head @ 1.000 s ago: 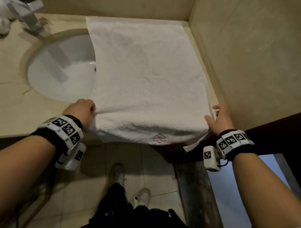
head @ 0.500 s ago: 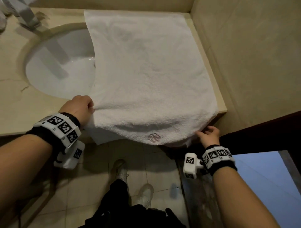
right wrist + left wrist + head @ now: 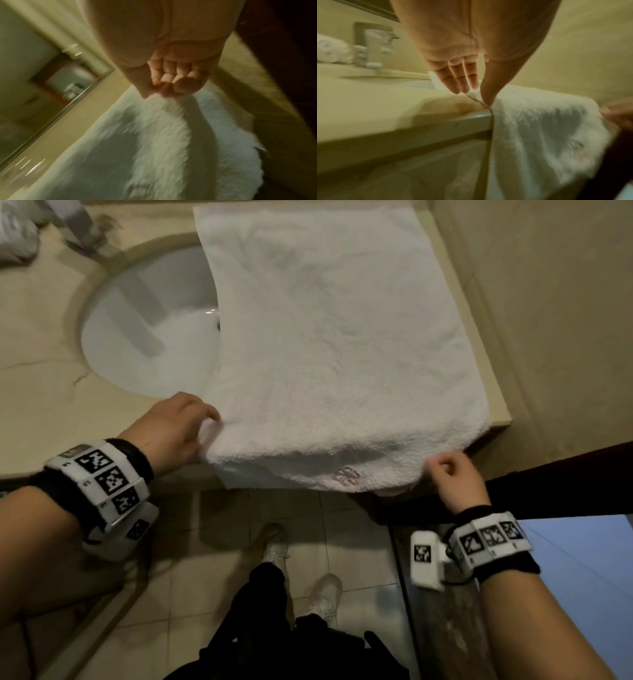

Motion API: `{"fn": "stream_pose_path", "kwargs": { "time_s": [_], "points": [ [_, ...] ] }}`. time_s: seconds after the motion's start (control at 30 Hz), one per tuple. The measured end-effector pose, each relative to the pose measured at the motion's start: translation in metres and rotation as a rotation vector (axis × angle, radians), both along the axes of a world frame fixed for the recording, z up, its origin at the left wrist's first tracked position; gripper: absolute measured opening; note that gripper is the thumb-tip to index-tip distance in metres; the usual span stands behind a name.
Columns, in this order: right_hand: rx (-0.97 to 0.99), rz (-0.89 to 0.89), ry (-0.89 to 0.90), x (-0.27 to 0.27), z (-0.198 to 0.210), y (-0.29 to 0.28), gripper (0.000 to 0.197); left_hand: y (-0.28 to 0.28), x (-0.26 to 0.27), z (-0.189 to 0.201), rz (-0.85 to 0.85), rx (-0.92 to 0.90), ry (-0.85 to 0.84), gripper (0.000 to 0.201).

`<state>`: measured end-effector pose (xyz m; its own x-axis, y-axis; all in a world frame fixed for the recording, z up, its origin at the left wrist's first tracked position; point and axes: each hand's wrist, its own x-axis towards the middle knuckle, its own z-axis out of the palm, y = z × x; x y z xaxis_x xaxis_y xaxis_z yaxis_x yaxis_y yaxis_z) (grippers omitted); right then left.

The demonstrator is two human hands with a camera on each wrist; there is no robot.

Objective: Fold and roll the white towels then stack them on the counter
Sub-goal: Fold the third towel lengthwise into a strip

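1. A rolled towel (image 3: 329, 50) sat far left on the surface (image 3: 37, 392) beside the faucet (image 3: 371, 50), well away from everything else.
2. The sink (image 3: 147, 337) looked to have nothing in it; the spread towel's left edge hung over its right rim.
3. The left hand (image 3: 171, 429) pinched the near-left corner of the towel (image 3: 335, 337), thumb on top, other fingers loosely straight under it.
4. The towel lay flat, long axis running away from the person toward the back wall, near edge drooping over the front of the surface. It sat straight ahead, both hands about equally near, so I'd guess the fold goes forward.
5. The right hand (image 3: 455, 477) was curled at the near-right corner. Looked like a pinch on the edge, though the wrist view was blurry.
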<state>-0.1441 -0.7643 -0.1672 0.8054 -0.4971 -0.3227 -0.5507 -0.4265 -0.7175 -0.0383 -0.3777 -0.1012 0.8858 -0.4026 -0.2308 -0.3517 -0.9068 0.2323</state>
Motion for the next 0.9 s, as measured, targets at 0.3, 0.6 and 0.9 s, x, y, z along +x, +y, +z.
{"fn": "stream_pose_path", "kwargs": {
  "time_s": [0.3,0.6,0.9],
  "points": [
    [0.253,0.665,0.051,0.036,0.056,0.161,0.009,-0.003,0.014,0.009,-0.611,0.13,-0.082,0.031],
    [0.004,0.33,0.057,0.05,0.055,0.238,0.046,-0.041,0.081,0.008,-0.576,-0.043,0.135,0.035],
    [-0.423,0.079,0.158,0.055,0.049,0.255,0.02,-0.048,0.094,0.017,-0.917,0.081,0.141,0.035]
  ]
}}
